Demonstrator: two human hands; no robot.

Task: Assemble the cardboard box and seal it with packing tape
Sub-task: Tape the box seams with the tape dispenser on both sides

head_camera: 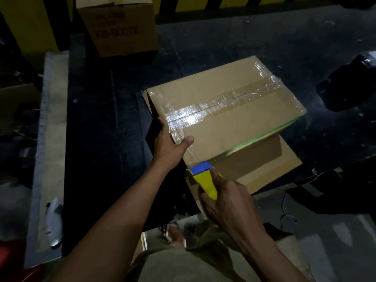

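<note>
A brown cardboard box point(240, 121) lies on the dark floor with its flaps closed. Clear packing tape point(205, 110) runs along the centre seam and wraps down over the near left edge. My left hand point(168, 139) grips that near left edge, thumb pressed on the tape end on top. My right hand point(225, 202) holds a yellow and blue tape dispenser point(203, 178) against the near corner of the box. A thin strip of tape stretches from the dispenser up to my left thumb. The tape roll itself is hidden.
A taller printed carton point(120, 27) stands at the back left. A flat cardboard sheet point(284, 167) lies under the box. Dark bags point(345, 88) sit to the right. A pale concrete strip point(50, 139) runs along the left. Yellow and black striped barriers line the back.
</note>
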